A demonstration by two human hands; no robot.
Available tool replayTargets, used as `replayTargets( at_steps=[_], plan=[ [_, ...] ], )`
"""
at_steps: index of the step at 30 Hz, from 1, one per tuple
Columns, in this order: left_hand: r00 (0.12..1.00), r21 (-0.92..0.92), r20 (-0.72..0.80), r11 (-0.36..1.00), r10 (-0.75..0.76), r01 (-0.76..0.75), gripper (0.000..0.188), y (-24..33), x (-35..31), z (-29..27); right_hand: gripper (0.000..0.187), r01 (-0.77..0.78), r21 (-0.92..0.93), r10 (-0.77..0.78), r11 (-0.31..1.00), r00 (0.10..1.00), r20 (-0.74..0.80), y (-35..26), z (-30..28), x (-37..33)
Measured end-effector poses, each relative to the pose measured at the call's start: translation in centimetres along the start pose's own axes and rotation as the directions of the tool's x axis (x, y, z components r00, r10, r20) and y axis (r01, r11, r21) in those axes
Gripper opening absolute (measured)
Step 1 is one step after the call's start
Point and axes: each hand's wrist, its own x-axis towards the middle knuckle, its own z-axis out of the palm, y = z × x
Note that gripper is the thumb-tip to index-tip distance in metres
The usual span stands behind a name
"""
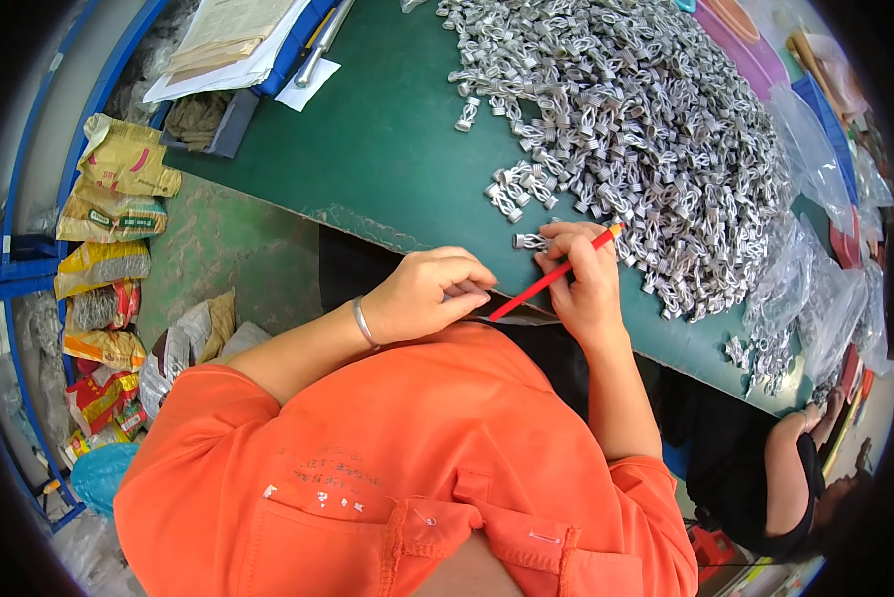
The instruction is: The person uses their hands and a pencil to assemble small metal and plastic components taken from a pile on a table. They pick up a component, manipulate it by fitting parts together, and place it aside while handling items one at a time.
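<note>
A slim red pencil-like stick (534,294) with a yellow end slants across the table's near edge. The fingers of my right hand (584,284) are wrapped round its upper part. One small silver-grey metal part with a looped end (529,242) lies on the green table top right beside those fingers; whether they touch it I cannot tell. To the left, at the table edge, my left hand (435,292) is curled with thumb and fingers together near the stick's lower end. What it holds, if anything, is hidden. Beyond my right hand spreads a large pile of similar metal parts (636,129).
The green table (367,109) carries papers on a blue folder (233,45) at the far left. Clear plastic bags (810,289) lie right of the pile. Another person's arm (793,473) is at the lower right. Several bright sacks (118,214) line the floor on the left.
</note>
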Motion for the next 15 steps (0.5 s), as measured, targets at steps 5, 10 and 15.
replayTargets(
  at_steps=[5,10,15],
  plan=[
    [0.989,-0.176,-0.057,0.977,-0.134,0.122,0.033,0.0,0.9,0.6,0.028,-0.056,0.239,0.078,0.969,0.993,-0.083,-0.5,0.5,-1.0],
    [0.977,-0.469,0.061,0.859,-0.203,0.207,0.024,-0.1,1.3,0.6,0.028,-0.006,0.382,0.057,0.924,0.991,-0.123,-2.0,0.3,-1.2],
    [0.998,-0.327,0.015,0.943,-0.068,0.069,0.019,-0.1,1.2,0.5,0.022,-0.229,0.631,0.341,0.741,0.938,-0.060,-2.1,0.1,-2.4]
  ],
)
